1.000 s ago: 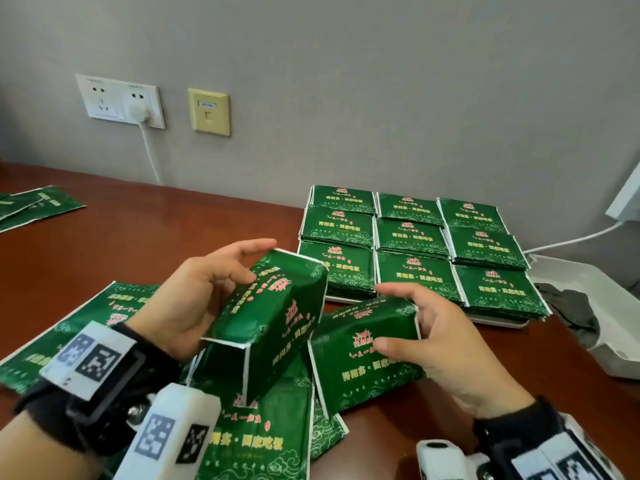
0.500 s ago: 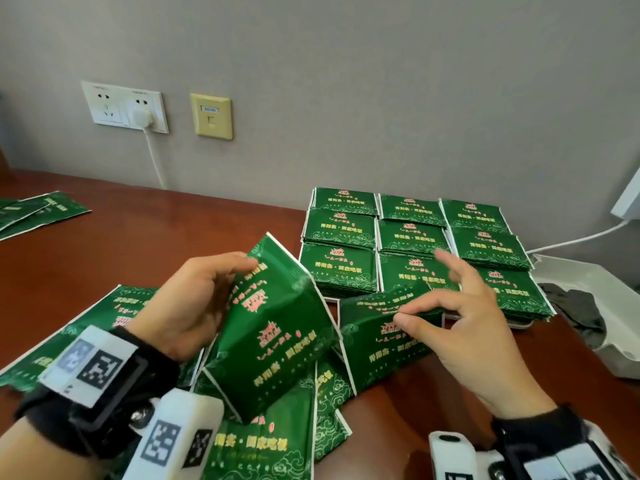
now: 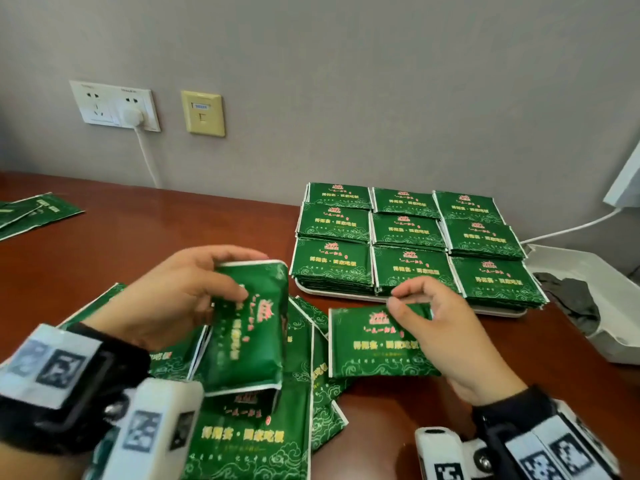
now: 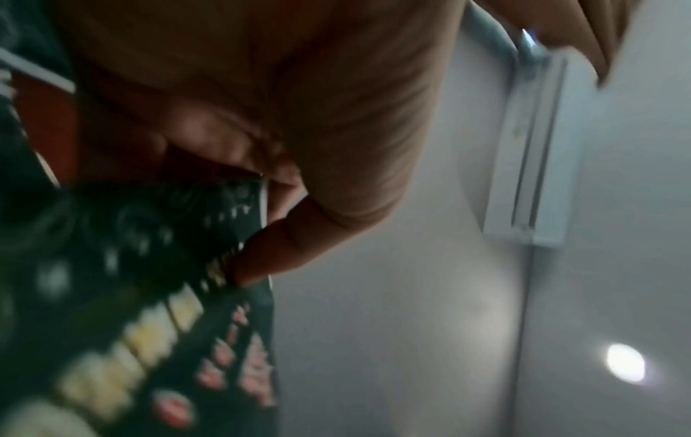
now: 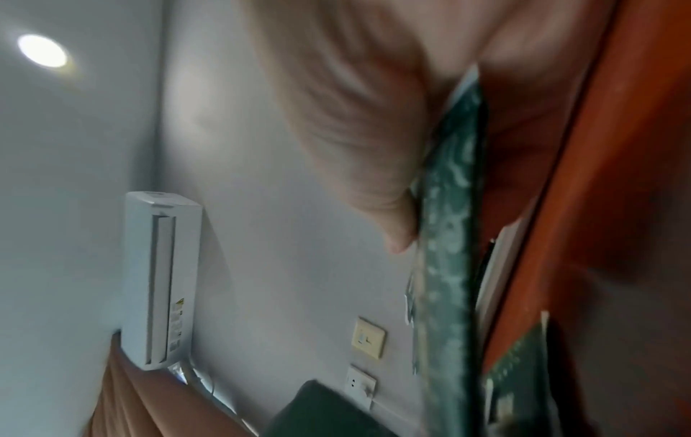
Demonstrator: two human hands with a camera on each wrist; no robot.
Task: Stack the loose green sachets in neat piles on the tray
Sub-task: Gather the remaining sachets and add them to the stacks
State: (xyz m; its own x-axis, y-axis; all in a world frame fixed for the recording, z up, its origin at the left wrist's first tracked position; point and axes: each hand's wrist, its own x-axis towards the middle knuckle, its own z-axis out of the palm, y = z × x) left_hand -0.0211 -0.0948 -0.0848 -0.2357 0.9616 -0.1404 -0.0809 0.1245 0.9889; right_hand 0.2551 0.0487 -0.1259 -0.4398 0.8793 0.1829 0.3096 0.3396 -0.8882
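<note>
My left hand (image 3: 221,289) grips a bunch of green sachets (image 3: 249,334) by its top end and holds it upright over the loose sachets (image 3: 242,441) on the table. My right hand (image 3: 412,306) pinches the far edge of another green sachet bunch (image 3: 374,344), lying nearly flat just before the tray (image 3: 346,295). The tray carries several neat piles of sachets (image 3: 408,233) in three rows. In the left wrist view my thumb (image 4: 262,254) presses on the sachet print (image 4: 149,325). In the right wrist view the held sachets (image 5: 445,236) appear edge-on.
A white box (image 3: 595,299) with a dark cloth inside stands right of the tray. More sachets (image 3: 31,213) lie at the far left of the brown table (image 3: 156,230). A wall socket (image 3: 114,105) with a plug and cable is behind.
My left hand has turned its bunch upright and shifted grip to its top. My right hand has laid its bunch flatter and lower, now pinching its far edge.
</note>
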